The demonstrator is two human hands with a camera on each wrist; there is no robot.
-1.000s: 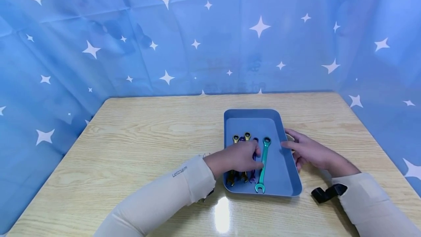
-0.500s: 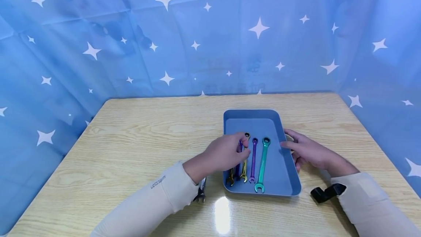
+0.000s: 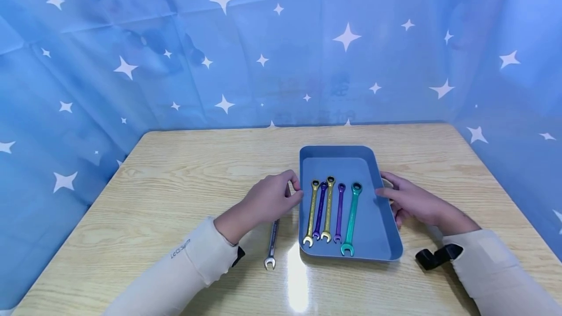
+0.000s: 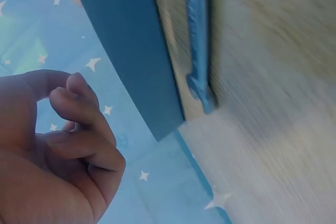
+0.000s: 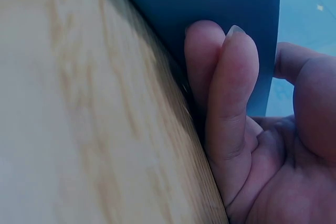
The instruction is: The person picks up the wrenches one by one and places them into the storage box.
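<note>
My right hand (image 3: 410, 201) grips the right wall of a blue tray (image 3: 379, 247), thumb over the rim. In the right wrist view two fingers (image 5: 231, 87) press against the outside of that wall. My left hand (image 3: 270, 199) hovers just past the tray's left rim, fingers loosely curled and nothing held. Inside the tray lie ratcheting wrenches side by side: a gold wrench (image 3: 311, 213), a dark purple wrench (image 3: 320, 208), a second gold wrench (image 3: 328, 211), a purple wrench (image 3: 339, 213) and a larger green wrench (image 3: 352, 221). A silver wrench (image 3: 272, 243) lies on the table below my left hand, its upper end hidden.
The tray stands on a light wooden table (image 3: 197, 169). Behind the table hangs a blue curtain (image 3: 281, 52) with white stars. A black strap (image 3: 439, 257) juts from the right sleeve.
My left hand has moved left from above the wrenches to outside the tray, uncovering the wrenches and the lower part of the silver wrench. The right hand and tray have stayed put.
</note>
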